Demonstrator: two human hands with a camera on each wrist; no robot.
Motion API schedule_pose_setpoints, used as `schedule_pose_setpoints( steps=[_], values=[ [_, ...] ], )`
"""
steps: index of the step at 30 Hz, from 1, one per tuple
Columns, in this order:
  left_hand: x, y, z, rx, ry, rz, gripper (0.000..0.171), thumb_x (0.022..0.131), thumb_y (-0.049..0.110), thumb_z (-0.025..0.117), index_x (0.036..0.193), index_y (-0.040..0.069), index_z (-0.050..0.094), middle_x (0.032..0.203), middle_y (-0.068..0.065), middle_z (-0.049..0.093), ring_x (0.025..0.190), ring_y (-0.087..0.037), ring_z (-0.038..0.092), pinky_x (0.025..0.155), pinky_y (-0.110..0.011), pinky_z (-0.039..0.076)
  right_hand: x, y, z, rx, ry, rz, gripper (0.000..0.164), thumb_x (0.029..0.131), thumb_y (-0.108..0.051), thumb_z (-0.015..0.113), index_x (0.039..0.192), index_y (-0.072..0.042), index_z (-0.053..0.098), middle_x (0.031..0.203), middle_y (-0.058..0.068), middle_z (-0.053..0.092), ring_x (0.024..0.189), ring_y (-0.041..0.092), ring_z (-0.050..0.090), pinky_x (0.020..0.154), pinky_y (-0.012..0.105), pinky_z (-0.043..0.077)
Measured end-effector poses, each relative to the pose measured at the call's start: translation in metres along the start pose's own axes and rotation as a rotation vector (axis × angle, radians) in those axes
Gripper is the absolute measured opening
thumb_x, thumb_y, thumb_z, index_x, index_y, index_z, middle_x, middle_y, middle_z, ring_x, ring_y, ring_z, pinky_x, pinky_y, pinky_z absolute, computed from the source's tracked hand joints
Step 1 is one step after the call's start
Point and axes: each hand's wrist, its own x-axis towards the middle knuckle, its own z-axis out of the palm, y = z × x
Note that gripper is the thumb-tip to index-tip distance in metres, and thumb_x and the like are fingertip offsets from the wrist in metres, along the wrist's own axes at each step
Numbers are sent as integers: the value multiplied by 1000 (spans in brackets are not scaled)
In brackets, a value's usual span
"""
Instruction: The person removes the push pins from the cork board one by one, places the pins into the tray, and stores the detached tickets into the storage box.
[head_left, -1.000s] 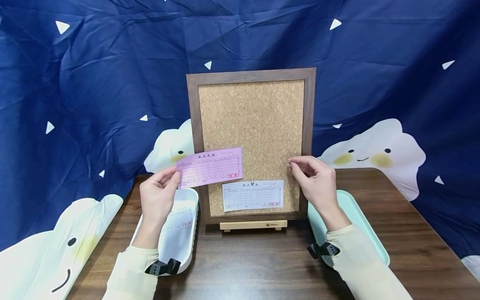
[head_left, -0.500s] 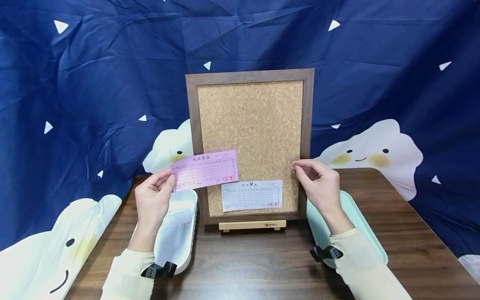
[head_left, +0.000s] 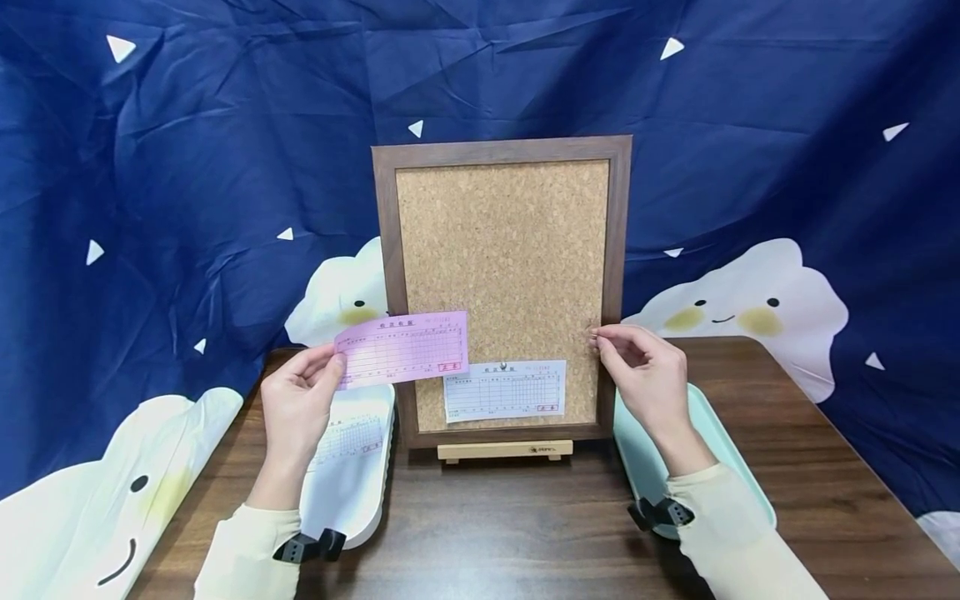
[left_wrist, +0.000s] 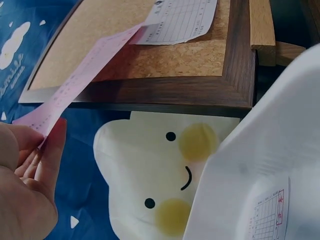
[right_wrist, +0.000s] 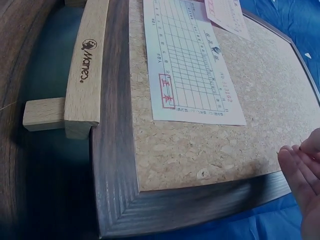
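Note:
My left hand (head_left: pixel 296 408) pinches the left end of a pink receipt slip (head_left: pixel 405 348) between thumb and fingers. The slip overlaps the lower left of a framed cork board (head_left: pixel 502 242), and the left wrist view shows it bending out toward the hand. Low on the board hangs a pale blue receipt (head_left: pixel 510 398), fixed at its top by a push pin (head_left: pixel 503 366). Near the board's right edge, my right hand (head_left: pixel 651 379) pinches a tiny pin-like thing (head_left: pixel 591 335), mostly hidden by the fingertips. In the right wrist view, these fingers (right_wrist: pixel 292 165) are close to the cork.
A white tray (head_left: pixel 367 521) with a printed receipt (head_left: pixel 348 440) inside stands left of the board. To the right, a mint-green tray (head_left: pixel 738 467) lies partly under my right arm. A small wooden stand (head_left: pixel 504 451) holds the board up on the brown table (head_left: pixel 480 533).
My left hand has drawn the pink slip left and slightly down, uncovering more cork. My right hand has shifted slightly right and down, its fingers still pinched.

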Motion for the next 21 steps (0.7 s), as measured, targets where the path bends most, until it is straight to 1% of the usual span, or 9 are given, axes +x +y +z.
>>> schedule_pose_setpoints(
  steps=[2, 4, 9, 13, 17, 19, 21],
  values=[
    [0, 0, -1, 3, 0, 2, 19, 96, 2, 76, 112, -9, 79, 92, 4, 81, 79, 5, 72, 74, -10, 58, -1, 1, -2, 0, 4, 3, 14, 92, 13, 75, 101, 5, 81, 93, 26, 79, 84, -12, 72, 76, 6, 56],
    [0, 0, -2, 2, 0, 4, 19, 96, 2, 76, 112, -8, 79, 92, 4, 81, 79, 5, 72, 75, -10, 58, -1, 2, -4, -3, 2, 8, 14, 92, 13, 74, 101, 5, 81, 93, 26, 79, 85, -12, 72, 76, 7, 56],
    [-1, -1, -5, -9, 1, 10, 19, 97, 2, 76, 112, -9, 79, 87, 19, 76, 80, 6, 73, 75, -9, 57, -5, 6, -10, -40, 9, 8, 16, 92, 13, 75, 102, 3, 82, 94, 24, 79, 84, -12, 71, 75, 6, 55],
    [-1, -2, -8, -17, -2, 11, 19, 97, 0, 75, 113, -9, 79, 86, 22, 75, 81, 6, 73, 77, -8, 58, -6, 9, -14, -39, 21, 2, 16, 92, 15, 74, 102, 4, 82, 93, 25, 78, 84, -11, 71, 75, 6, 55],
    [-2, -2, -11, 3, -7, 5, 19, 98, 1, 75, 114, -9, 79, 86, 25, 74, 82, 7, 73, 77, -8, 57, -7, 10, -17, -39, 20, -6, 16, 92, 16, 73, 102, 6, 81, 93, 26, 78, 84, -11, 72, 75, 6, 56],
    [-2, -2, -13, 17, -6, -3, 20, 97, 3, 76, 114, -7, 79, 86, 23, 75, 81, 7, 73, 77, -8, 57, -7, 11, -18, -52, 13, -9, 16, 92, 15, 74, 102, 5, 81, 94, 25, 78, 84, -12, 71, 75, 5, 55],
    [-2, -3, -16, 39, 0, -6, 20, 97, 3, 76, 115, -6, 80, 88, 17, 78, 81, 7, 72, 76, -7, 56, -7, 11, -18, -64, 4, -13, 16, 92, 15, 74, 102, 5, 81, 95, 24, 79, 85, -13, 70, 75, 5, 54]
  ],
)
